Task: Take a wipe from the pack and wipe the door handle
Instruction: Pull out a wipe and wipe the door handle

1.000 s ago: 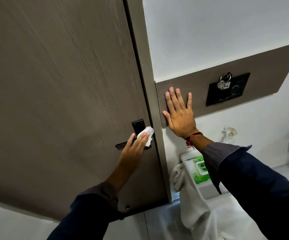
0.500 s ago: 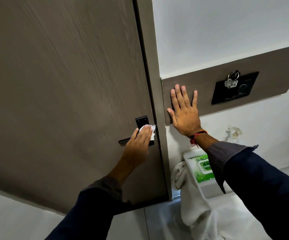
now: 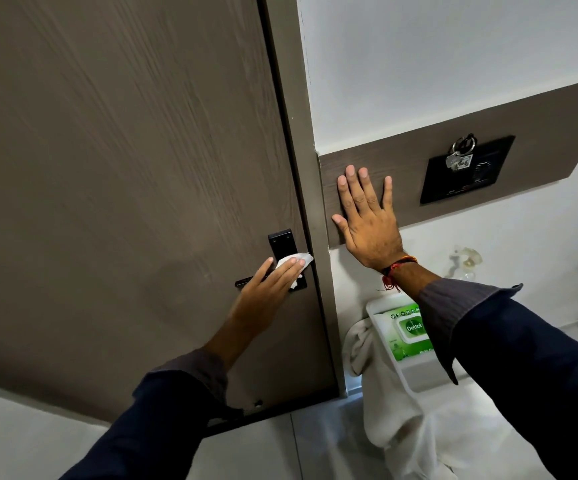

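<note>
A black door handle (image 3: 246, 282) with its back plate (image 3: 281, 242) is fixed near the right edge of a brown door (image 3: 124, 168). My left hand (image 3: 270, 289) presses a white wipe (image 3: 59, 259) flat against the plate, covering the lever's root; only the lever's left tip shows. My right hand (image 3: 367, 223) rests flat with spread fingers on the brown wall band (image 3: 540, 112) beside the door frame, holding nothing. The green and white wipe pack (image 3: 407, 336) lies in a white tray (image 3: 415, 379) below my right wrist, partly hidden by my sleeve.
A black switch panel (image 3: 467, 174) with keys (image 3: 460, 155) hanging from it sits on the wall band to the right. A white towel (image 3: 398, 420) drapes under the tray. A clear bottle (image 3: 465, 261) stands against the white wall.
My left hand has slid the wipe along the handle plate, first down and then slightly up and right. My right hand stays pressed on the wall band.
</note>
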Available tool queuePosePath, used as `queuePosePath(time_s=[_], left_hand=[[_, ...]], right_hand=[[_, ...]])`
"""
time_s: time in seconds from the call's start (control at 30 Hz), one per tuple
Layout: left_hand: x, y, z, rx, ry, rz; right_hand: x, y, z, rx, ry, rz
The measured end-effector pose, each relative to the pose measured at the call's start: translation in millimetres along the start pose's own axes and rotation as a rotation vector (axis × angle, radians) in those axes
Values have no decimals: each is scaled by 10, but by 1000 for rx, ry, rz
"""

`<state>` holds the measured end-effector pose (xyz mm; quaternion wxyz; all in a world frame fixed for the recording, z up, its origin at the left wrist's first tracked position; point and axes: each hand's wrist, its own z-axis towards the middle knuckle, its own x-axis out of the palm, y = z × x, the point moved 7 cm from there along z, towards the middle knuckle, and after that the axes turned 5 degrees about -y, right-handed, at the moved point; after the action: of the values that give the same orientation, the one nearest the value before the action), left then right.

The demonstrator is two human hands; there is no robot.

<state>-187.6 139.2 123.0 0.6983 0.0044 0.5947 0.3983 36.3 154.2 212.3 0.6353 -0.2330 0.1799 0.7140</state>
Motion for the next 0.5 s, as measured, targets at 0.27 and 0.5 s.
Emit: queuePosePath(time_s=[0.27,0.5], left_hand=[[58,315,-420,98,64,59],[5,-16,-79,54,-44,17]], right_hand=[[30,27,-4,-7,-29,-7],[94,21,-20,-4,-41,-7]])
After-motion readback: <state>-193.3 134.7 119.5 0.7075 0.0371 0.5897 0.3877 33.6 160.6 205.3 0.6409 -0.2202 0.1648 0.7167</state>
